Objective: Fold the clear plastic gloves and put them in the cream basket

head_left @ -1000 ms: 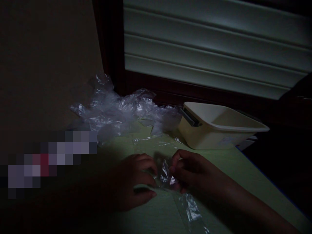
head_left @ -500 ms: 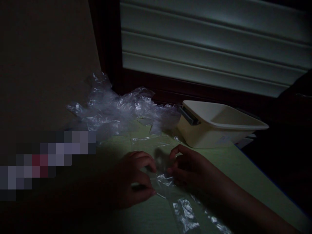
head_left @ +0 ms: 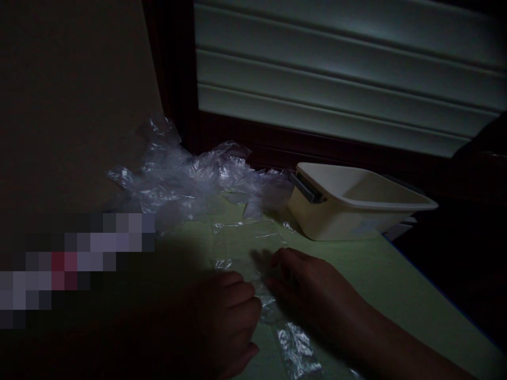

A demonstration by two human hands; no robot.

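Note:
My left hand (head_left: 232, 319) is curled into a loose fist low over the table. Its inner side faces away, so whatever lies in the fingers, if anything, is hidden. My right hand (head_left: 307, 282) hovers across from it, fingers bent and forefinger apart from the thumb, nothing visible between them. Under and between both hands lies a thin clear plastic sleeve (head_left: 269, 303), flat and shiny. Another crinkled clear plastic piece (head_left: 299, 348) extends toward me below the right hand. The light is very dim.
A heap of crumpled clear plastic (head_left: 174, 179) fills the back left of the green table (head_left: 356, 264). At the back right stands a cream plastic bin (head_left: 332, 216) with a dark handle. Behind are pale slats (head_left: 317, 68); the table's blue edge runs along the right.
My left hand has moved nearer to me and its fingers have curled closed. The right hand has lowered slightly, its raised forefinger dropping. The plastic between them has shifted; bin and heap stay put.

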